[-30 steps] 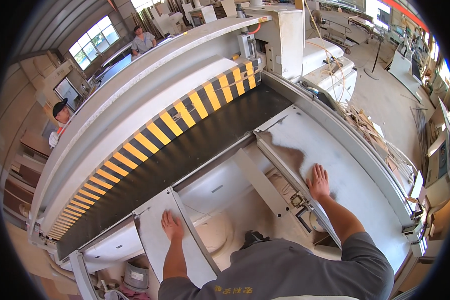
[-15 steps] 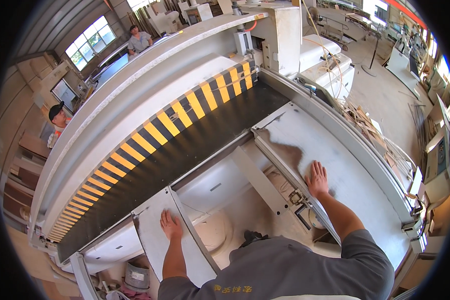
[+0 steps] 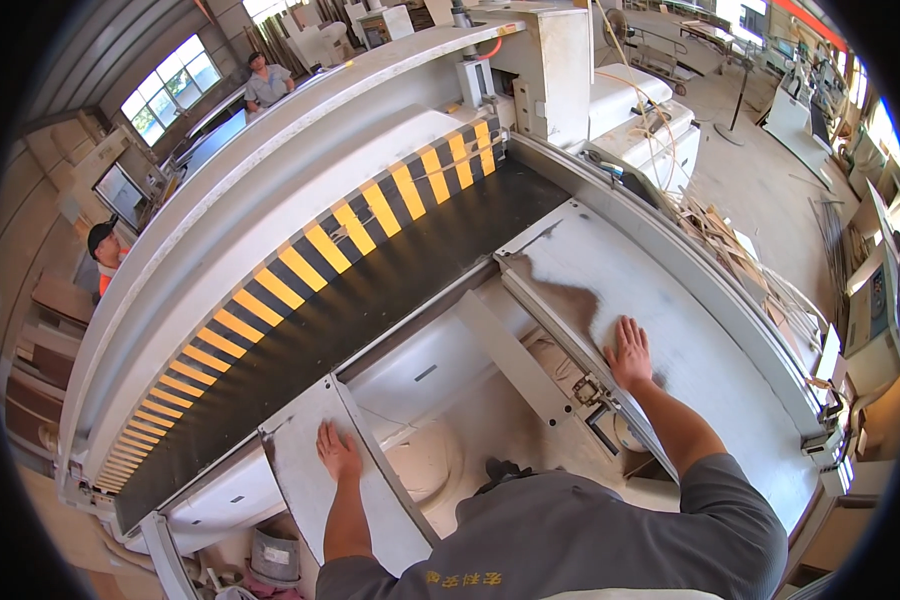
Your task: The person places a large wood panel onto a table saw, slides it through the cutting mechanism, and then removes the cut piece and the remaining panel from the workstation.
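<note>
My left hand (image 3: 339, 452) lies flat on a narrow pale metal panel (image 3: 320, 500), fingers stretched out and nothing in them. On the wider pale metal panel (image 3: 710, 400) to the right rests my right hand (image 3: 630, 355), also flat with fingers spread. A dark worn patch (image 3: 568, 292) marks that panel just beyond the hand. Between the two panels is an open gap with a grey crossbar (image 3: 515, 360) slanting over it. Ahead runs a black machine bed (image 3: 370, 310), bordered by a yellow-and-black striped strip (image 3: 325, 247).
A long white machine beam (image 3: 270, 140) arches over the far side. Two people, one in an orange vest (image 3: 106, 275) and one in a grey shirt (image 3: 268, 88), are beyond it. Offcuts (image 3: 715, 235) lie past the right rail. A grey bucket (image 3: 275, 557) stands low at left.
Both hands stay flat on their panels. The whole view has shifted slightly. The person in the orange vest has turned the head toward the machine a little.
</note>
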Available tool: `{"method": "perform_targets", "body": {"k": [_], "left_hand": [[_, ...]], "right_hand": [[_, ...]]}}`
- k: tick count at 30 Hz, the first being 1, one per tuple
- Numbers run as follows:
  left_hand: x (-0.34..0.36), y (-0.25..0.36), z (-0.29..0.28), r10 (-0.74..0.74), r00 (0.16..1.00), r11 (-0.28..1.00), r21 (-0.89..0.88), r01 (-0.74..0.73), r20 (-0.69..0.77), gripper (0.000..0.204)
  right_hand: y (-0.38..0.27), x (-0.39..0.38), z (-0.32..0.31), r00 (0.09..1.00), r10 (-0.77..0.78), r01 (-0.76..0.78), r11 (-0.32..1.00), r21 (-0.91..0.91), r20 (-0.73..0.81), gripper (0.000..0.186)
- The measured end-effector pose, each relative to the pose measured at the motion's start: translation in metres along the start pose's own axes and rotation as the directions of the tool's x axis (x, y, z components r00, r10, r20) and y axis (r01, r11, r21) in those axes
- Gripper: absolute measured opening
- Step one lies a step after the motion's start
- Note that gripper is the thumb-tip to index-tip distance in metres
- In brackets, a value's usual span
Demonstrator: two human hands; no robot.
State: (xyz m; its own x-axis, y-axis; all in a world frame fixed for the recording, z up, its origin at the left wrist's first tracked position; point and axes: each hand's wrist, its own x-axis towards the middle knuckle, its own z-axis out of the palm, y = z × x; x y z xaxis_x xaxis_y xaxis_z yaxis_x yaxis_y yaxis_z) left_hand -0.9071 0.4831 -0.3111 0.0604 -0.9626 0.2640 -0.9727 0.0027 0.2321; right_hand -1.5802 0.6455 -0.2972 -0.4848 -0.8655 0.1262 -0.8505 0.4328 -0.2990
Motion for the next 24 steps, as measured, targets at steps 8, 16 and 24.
{"method": "perform_targets", "body": {"k": [8,16,24], "left_hand": [[0.0002,0.0025,-0.0015,-0.001,1.0,1.0,-0.005,0.001,-0.001,0.057],[0.0001,0.0012,-0.0023,0.021,1.0,1.0,-0.006,-0.021,-0.004,0.058],[0.0009,0.0009,-0.0043,0.031,1.0,0.999,-0.012,-0.031,-0.004,0.057]], "right_hand": [[0.0029,0.0011,0.0006,1.0,-0.001,0.001,1.0,-0.011,-0.004,0.075],[0.0022,0.0013,-0.0005,1.0,0.003,-0.003,1.0,-0.025,0.006,0.075],[0.0008,0.0017,-0.0039,1.0,0.002,-0.002,1.0,-0.023,0.004,0.074]]}}
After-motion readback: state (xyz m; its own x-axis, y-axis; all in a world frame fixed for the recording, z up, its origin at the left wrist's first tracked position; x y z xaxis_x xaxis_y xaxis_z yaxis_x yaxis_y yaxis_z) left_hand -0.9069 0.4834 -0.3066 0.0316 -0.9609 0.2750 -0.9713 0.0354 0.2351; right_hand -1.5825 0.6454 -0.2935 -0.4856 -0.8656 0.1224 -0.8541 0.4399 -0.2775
